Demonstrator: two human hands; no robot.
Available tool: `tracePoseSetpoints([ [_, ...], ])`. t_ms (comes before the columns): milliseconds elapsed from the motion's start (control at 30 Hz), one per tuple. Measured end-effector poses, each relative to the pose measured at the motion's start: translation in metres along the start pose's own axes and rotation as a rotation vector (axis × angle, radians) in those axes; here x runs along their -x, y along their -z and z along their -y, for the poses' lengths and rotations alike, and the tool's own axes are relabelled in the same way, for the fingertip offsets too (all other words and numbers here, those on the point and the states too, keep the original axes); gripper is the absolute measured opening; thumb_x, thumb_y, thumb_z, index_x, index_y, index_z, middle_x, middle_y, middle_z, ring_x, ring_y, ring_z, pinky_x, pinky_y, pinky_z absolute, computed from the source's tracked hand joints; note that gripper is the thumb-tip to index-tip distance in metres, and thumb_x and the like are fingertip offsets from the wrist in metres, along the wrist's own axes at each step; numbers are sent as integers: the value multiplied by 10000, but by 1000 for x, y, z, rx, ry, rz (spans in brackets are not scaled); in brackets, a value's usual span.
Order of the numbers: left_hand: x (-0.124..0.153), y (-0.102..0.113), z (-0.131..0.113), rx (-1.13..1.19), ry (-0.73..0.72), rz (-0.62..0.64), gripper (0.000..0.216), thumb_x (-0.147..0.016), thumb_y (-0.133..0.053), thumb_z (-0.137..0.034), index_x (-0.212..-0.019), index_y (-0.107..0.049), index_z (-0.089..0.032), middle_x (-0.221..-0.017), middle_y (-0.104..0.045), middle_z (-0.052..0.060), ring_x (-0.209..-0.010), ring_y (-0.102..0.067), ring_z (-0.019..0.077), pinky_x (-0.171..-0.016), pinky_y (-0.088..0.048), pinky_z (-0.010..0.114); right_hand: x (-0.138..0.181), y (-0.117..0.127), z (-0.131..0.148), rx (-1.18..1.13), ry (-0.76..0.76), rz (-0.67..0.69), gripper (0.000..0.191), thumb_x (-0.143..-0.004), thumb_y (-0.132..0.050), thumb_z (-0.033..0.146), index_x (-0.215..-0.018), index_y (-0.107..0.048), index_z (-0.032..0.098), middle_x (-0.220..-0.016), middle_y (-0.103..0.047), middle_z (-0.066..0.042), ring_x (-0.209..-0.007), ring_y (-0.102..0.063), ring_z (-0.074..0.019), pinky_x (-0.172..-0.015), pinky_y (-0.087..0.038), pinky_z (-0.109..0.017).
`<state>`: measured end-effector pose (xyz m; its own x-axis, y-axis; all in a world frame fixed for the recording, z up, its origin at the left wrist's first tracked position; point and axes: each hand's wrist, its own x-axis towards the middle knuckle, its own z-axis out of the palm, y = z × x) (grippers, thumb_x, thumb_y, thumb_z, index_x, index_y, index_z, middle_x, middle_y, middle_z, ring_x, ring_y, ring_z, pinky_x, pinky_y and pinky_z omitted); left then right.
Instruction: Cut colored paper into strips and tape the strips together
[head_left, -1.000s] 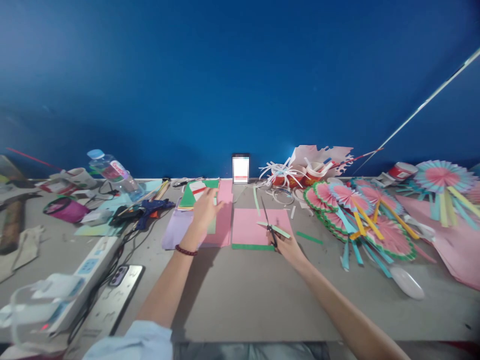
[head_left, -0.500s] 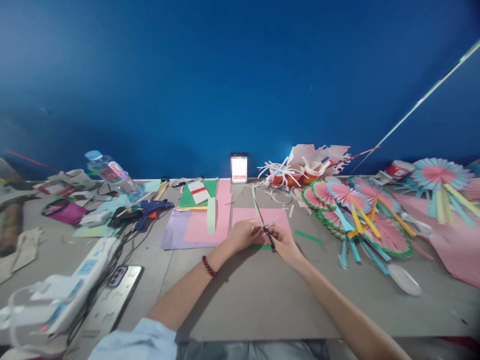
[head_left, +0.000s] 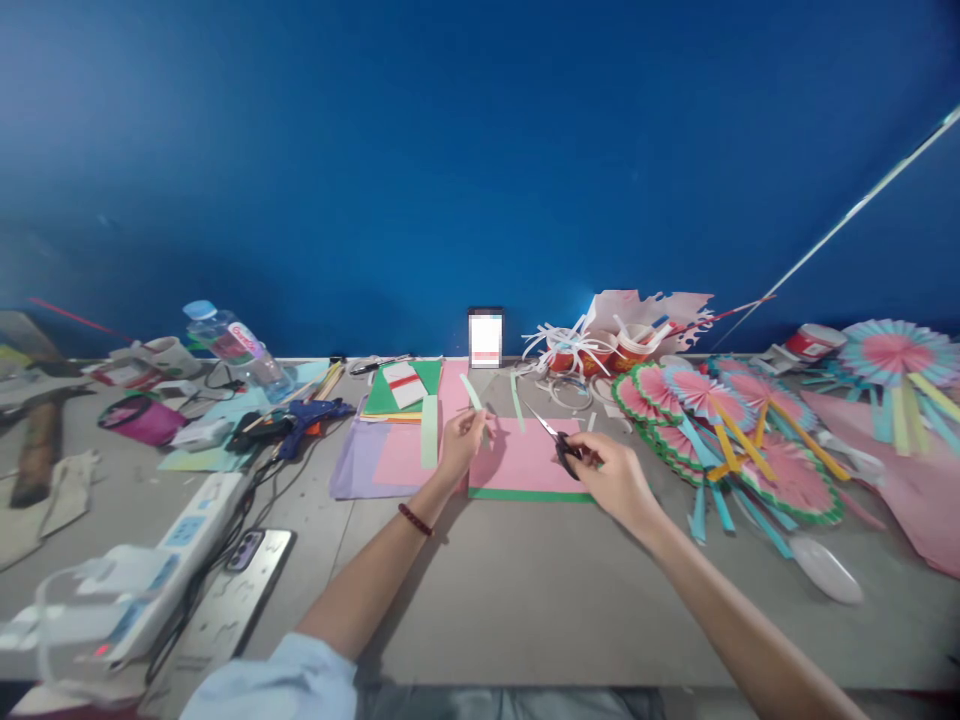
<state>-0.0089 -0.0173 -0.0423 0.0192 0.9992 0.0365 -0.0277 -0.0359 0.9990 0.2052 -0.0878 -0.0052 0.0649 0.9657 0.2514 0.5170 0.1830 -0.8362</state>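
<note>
Two bare hands work above one pink sheet (head_left: 525, 460) with a green edge. The left hand (head_left: 460, 442), toward the sheet's ten o'clock, keeps its grip pinched on one pale green strip (head_left: 471, 391). The right hand (head_left: 615, 478), at three o'clock, has its grip wrapped round one pair of scissors (head_left: 564, 447), tip aimed at eleven. I count two more strips close by: a narrow strip (head_left: 517, 400) at twelve and a wider strip (head_left: 429, 432) at nine. Farther off on the desk (head_left: 510, 590), at ten, sits one blue glue gun (head_left: 304, 425); at eight, one phone (head_left: 259, 585).
</note>
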Motion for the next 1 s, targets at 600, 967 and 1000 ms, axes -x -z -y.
tracePoseSetpoints([
  [600,-9,7,8,36,-160,-61,406,-781,-616,-531,-901,-729,-160,-717,-593,4,-417,-428,48,-388,-378,201,-128,-71,-57,331,151,158,84,-676,-693,133,-748,-654,157,-797,-646,-42,-751,-559,-173,-694,-401,-271],
  [967,-10,9,15,-22,-158,-69,367,-811,-597,-491,-934,-732,-174,-612,-528,-8,-494,-464,102,-484,-378,234,-122,-73,-57,245,123,111,26,-698,-656,160,-723,-648,158,-725,-643,-23,-626,-525,-135,-651,-411,-262],
  [1000,-10,9,15,-26,-170,-68,343,-803,-614,-479,-918,-734,-179,-630,-536,0,-536,-494,117,-522,-400,242,-121,-73,-55,240,127,100,18,-711,-641,167,-725,-648,159,-740,-646,-31,-638,-529,-139,-663,-414,-268],
])
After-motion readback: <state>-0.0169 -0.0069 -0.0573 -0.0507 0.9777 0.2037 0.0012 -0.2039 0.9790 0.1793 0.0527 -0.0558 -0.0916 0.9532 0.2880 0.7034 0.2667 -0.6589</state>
